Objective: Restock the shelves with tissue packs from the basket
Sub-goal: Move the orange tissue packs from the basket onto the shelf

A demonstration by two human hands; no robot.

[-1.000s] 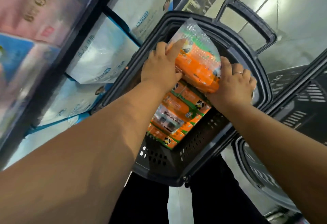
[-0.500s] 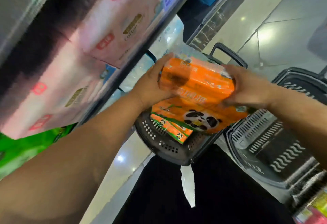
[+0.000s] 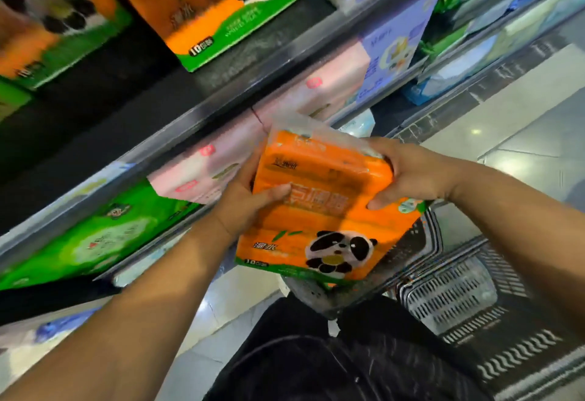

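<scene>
An orange tissue pack (image 3: 326,210) with a panda and a green bottom band is held in the air in front of the shelves. My left hand (image 3: 245,199) grips its left edge, thumb across the front. My right hand (image 3: 408,174) grips its upper right corner. Matching orange panda packs (image 3: 202,4) stand on the upper shelf (image 3: 240,83), with a dark gap to their left. Only a sliver of the black basket (image 3: 319,301) shows below the held pack.
Pink packs (image 3: 221,159) and green packs (image 3: 104,236) fill the shelf below. Blue and white packs (image 3: 389,49) stand further right. A second slotted basket (image 3: 456,293) sits on the tiled floor at lower right, beside my dark trousers (image 3: 332,365).
Both hands have lifted the orange pack out of the basket and up toward the shelves. My view has swung upward, so the upper shelf with matching packs is now in sight.
</scene>
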